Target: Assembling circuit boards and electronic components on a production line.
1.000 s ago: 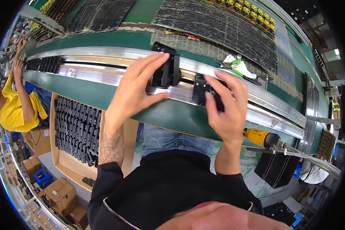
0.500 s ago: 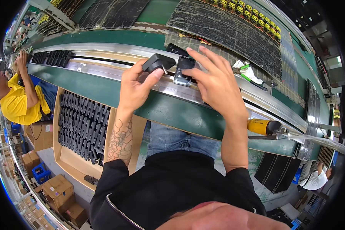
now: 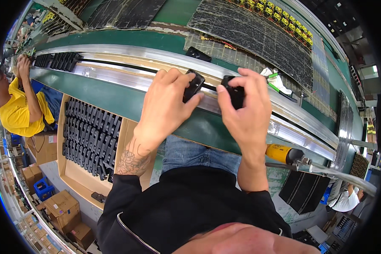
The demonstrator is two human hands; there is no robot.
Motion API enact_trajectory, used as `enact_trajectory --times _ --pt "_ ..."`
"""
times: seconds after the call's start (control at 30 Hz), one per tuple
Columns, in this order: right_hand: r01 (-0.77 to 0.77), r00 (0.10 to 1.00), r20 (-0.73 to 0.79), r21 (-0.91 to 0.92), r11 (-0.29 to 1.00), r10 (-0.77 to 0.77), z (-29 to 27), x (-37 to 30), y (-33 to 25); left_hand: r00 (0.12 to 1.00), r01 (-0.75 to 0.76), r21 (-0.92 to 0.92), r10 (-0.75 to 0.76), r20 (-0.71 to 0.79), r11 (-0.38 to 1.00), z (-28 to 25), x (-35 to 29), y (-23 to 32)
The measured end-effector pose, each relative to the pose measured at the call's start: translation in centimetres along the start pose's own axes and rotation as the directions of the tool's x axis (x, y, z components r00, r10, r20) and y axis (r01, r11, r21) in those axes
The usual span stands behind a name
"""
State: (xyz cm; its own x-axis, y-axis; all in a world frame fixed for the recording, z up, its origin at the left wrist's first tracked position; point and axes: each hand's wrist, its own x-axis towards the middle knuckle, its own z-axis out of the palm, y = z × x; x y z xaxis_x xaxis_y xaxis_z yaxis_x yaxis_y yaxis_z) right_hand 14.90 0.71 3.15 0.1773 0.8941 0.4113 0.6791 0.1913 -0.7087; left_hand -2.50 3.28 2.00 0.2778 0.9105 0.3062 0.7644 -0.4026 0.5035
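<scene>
A long green workbench (image 3: 110, 95) runs across; blue stool (image 3: 43, 189) and cardboard boxes (image 3: 62, 207) below; grey floor (image 3: 90, 213).

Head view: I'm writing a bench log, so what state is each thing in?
Left hand, closed on the left black part.
Right hand, closed on the right black part.
Loose black part, unheld, beyond the hands.
Cardboard box, open, partly filled with black pieces.
Yellow tool, on its side, unheld; on or off, cannot tell.
</scene>
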Motion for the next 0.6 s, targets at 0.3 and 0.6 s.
enact_trajectory --times 0.3,0.6 --pt "0.125 0.991 0.089 -0.325 0.937 -0.101 2.7 0.1 1.9 0.967 -0.234 -0.095 0.242 0.075 0.967 0.0 -1.2 -1.6" --pt "0.305 0.937 -0.123 -0.163 0.938 -0.326 0.3 -0.9 2.8 0.957 -0.287 -0.103 0.278 -0.086 0.953 -0.7 7.1 -4.1"
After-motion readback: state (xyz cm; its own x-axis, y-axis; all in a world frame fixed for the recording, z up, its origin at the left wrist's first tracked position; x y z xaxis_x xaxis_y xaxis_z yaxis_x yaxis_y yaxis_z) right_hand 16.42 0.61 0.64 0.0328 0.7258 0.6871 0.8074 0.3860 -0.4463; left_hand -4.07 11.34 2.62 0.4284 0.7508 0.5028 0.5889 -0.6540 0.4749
